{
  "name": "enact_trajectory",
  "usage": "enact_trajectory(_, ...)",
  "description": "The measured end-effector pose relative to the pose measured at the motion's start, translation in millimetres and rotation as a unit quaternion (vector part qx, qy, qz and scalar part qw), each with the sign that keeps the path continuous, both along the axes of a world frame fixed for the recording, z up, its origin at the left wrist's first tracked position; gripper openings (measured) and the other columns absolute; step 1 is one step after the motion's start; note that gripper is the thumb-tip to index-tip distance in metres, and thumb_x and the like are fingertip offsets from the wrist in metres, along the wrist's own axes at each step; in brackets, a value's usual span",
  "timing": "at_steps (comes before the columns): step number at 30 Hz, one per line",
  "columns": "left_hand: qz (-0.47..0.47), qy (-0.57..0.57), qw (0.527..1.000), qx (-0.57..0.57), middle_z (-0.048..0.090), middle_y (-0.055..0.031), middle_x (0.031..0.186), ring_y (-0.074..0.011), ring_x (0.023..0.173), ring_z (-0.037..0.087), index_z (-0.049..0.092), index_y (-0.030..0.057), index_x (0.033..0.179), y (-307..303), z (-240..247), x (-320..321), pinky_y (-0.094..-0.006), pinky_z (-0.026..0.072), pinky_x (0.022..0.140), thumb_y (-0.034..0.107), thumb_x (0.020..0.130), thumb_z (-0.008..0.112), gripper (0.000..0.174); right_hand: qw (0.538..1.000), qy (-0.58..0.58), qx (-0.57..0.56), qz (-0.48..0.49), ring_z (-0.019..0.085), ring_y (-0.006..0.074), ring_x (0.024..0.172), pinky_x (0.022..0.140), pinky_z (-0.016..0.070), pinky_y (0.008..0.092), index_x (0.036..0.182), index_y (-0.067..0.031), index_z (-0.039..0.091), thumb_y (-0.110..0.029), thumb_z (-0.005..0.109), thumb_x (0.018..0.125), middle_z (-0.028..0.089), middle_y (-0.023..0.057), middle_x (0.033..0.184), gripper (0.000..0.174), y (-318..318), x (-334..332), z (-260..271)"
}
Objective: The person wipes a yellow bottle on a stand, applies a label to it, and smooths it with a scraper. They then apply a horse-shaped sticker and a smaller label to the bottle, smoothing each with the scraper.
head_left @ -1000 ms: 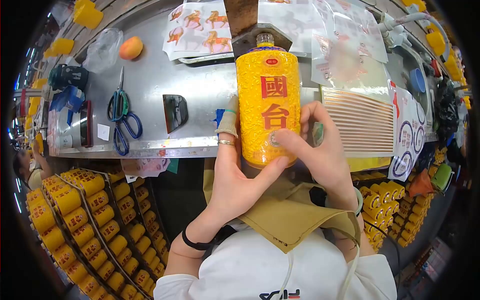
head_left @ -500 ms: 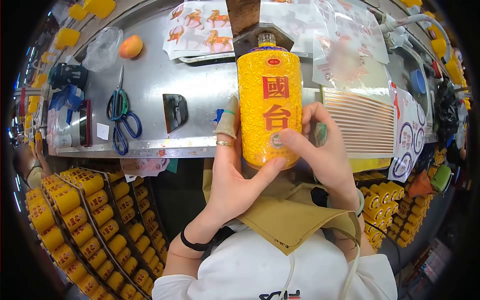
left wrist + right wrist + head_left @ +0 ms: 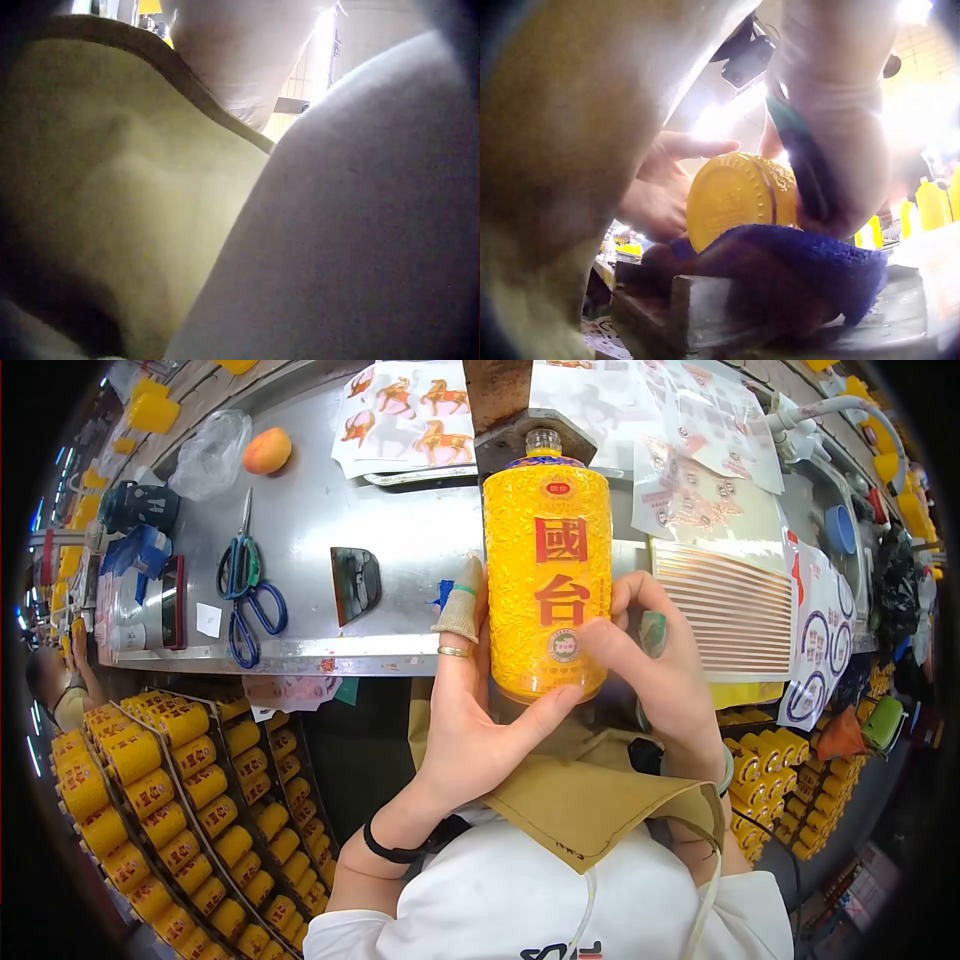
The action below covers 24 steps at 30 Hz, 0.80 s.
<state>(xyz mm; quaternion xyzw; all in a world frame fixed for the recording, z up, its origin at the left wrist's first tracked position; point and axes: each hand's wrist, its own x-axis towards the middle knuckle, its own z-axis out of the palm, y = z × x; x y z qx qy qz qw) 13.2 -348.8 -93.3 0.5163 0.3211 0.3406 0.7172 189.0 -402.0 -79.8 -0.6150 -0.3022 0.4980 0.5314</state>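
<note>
A yellow bottle (image 3: 548, 580) with red characters and an uncapped clear neck lies face up at the table's front edge. My left hand (image 3: 475, 730) holds its left side, thumb across the base, a cloth cover on one finger. My right hand (image 3: 665, 670) grips the right side, its thumb beside the round seal (image 3: 563, 645) low on the front; a green piece shows at a finger. In the right wrist view the bottle's base (image 3: 724, 201) rests over a blue cloth (image 3: 802, 259). The left wrist view shows mostly apron (image 3: 135, 187) and sleeve.
Scissors (image 3: 240, 575), a dark curved piece (image 3: 356, 585) and a peach (image 3: 267, 452) lie to the left. Horse sheets (image 3: 400, 420) are behind, a metal block (image 3: 535, 435) by the neck, striped sheets (image 3: 725, 610) to the right. Racks of yellow bottles (image 3: 190, 800) stand below left.
The bottle and both hands have shifted slightly to the right in the head view, along with the table's things. The right thumb has moved off the seal's edge; both hands still hold the bottle.
</note>
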Motion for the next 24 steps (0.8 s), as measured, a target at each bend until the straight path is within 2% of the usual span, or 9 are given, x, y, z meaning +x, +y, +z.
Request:
enact_trajectory(8, -0.001, -0.013, 1.000, -0.006, 0.028, -0.0190, 0.160, -0.0275, 0.149, 0.033, 0.009, -0.0039, 0.161, -0.3, -0.9, -0.8, -0.0421, 0.0291, 0.122, 0.001, 0.087, 0.078, 0.101, 1.000, 0.028, -0.007, 0.001, 0.044, 0.0033, 0.077, 0.070, 0.0379, 0.0213, 0.094, -0.0069, 0.054, -0.016, 0.079, 0.091, 0.049, -0.0065, 0.085, 0.027, -0.5, 2.8, 2.6)
enact_trajectory(16, 0.000, -0.017, 1.000, 0.007, 0.027, -0.0184, 0.162, -0.0273, 0.150, 0.032, 0.008, -0.0035, 0.161, 0.2, -2.4, -1.3, -0.0421, 0.0284, 0.123, 0.001, 0.088, 0.077, 0.101, 1.000, -0.009, 0.009, 0.003, 0.044, 0.0026, 0.074, 0.066, 0.0382, 0.0198, 0.097, -0.0074, 0.054, -0.018, 0.083, 0.087, 0.049, -0.0068, 0.084, 0.033, -1.3, -1.3, -0.9)
enact_trajectory(24, -0.004, -0.023, 1.000, 0.000, 0.026, -0.0191, 0.161, -0.0278, 0.150, 0.031, 0.007, -0.0038, 0.161, -0.6, -1.8, -1.9, -0.0418, 0.0286, 0.122, 0.001, 0.086, 0.078, 0.104, 1.000, 0.019, 0.007, 0.005, 0.045, 0.0030, 0.077, 0.069, 0.0387, 0.0203, 0.097, -0.0071, 0.054, -0.017, 0.081, 0.089, 0.049, -0.0065, 0.086, 0.030, -1.6, 0.7, -0.5)
